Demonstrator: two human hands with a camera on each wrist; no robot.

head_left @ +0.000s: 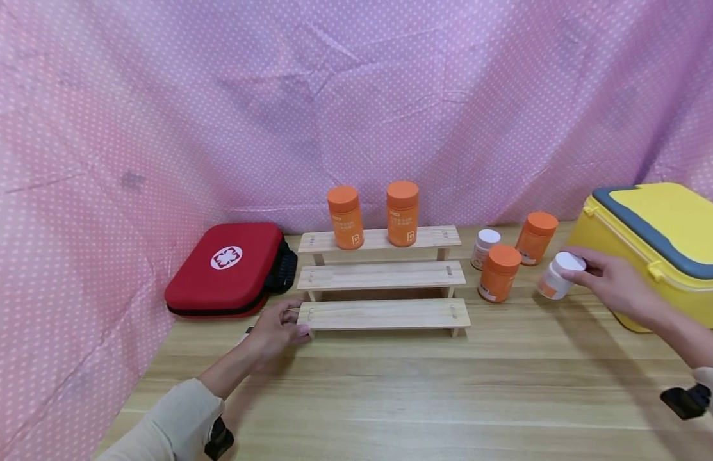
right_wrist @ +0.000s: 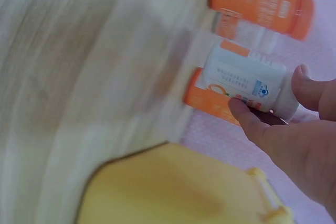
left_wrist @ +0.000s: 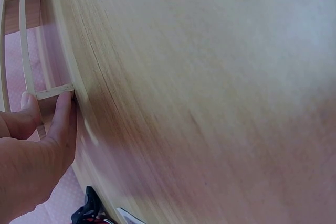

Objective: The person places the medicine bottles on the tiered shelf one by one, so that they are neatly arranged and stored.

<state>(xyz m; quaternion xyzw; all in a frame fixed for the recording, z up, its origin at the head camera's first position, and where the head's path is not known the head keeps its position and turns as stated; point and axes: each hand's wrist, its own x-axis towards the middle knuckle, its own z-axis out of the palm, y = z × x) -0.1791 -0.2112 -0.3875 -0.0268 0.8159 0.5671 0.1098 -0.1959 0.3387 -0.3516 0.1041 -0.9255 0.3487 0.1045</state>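
My right hand (head_left: 612, 278) pinches a small white pill bottle (head_left: 557, 276) by its white cap, thumb on one side and fingers on the other. Its printed label with an orange patch shows in the right wrist view. At the left end of a three-step wooden rack (head_left: 385, 314), my left hand (head_left: 278, 330) grips the lowest step; the left wrist view has the thumb and fingers around its end leg (left_wrist: 55, 92). Two orange bottles, one left (head_left: 346, 221) and one right (head_left: 402, 218), stand upright on the top step. The two lower steps carry nothing.
Right of the rack stand two more orange bottles, a front one (head_left: 499, 275) and a back one (head_left: 536, 240), and another white bottle (head_left: 484, 248). A yellow box (head_left: 667, 256) with a grey-trimmed lid sits far right. A red first-aid case (head_left: 226, 269) lies left, before a pink dotted curtain (head_left: 333, 96).
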